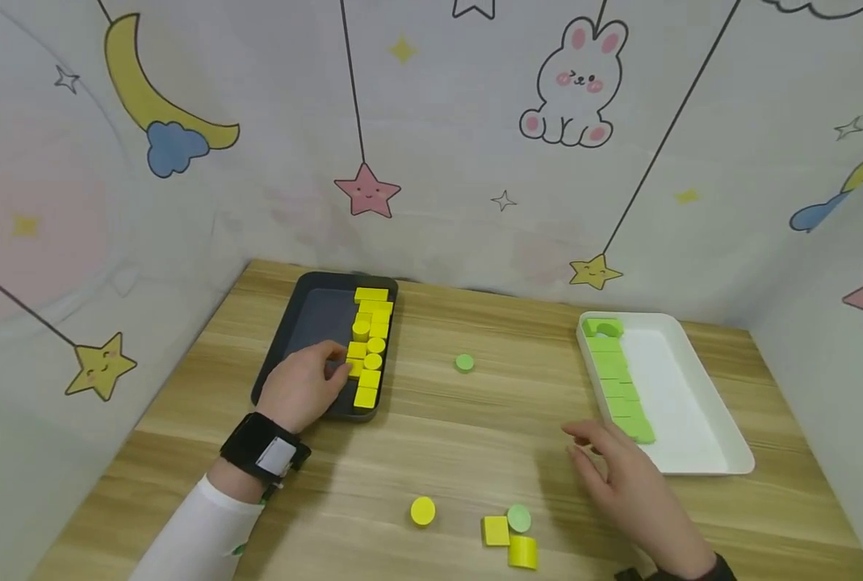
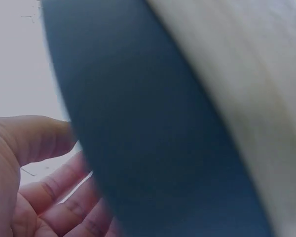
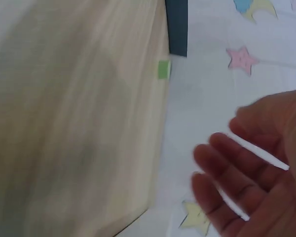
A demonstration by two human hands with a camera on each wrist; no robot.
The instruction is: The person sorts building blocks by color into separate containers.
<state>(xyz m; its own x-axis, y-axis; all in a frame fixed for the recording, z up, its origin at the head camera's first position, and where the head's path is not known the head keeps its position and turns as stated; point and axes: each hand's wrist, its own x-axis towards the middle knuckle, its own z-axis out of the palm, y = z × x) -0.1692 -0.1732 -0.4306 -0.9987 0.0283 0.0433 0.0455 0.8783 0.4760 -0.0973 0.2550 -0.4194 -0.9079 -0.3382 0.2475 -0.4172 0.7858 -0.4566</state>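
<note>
My left hand (image 1: 303,386) reaches into the dark tray (image 1: 307,311), its thumb and fingertips at the left edge of the yellow blocks. The thumb tip meets a yellow block (image 1: 356,369); whether it is pinched cannot be told. In the left wrist view, the dark tray wall (image 2: 153,118) hides the fingertips of the left hand (image 2: 49,182). Several yellow blocks and cylinders (image 1: 368,378) fill the tray's right side. My right hand (image 1: 627,488) hovers left of the white tray's (image 1: 693,387) near end, fingers loosely bent, holding nothing; the right wrist view shows this hand (image 3: 251,173) too.
Green blocks (image 1: 615,367) line the white tray's left side. A green disc (image 1: 464,363) lies mid-table. Near the front are a yellow disc (image 1: 423,511), a yellow square block (image 1: 496,531), a green disc (image 1: 519,518) and a yellow arched block (image 1: 523,553). A printed curtain (image 1: 446,121) stands behind.
</note>
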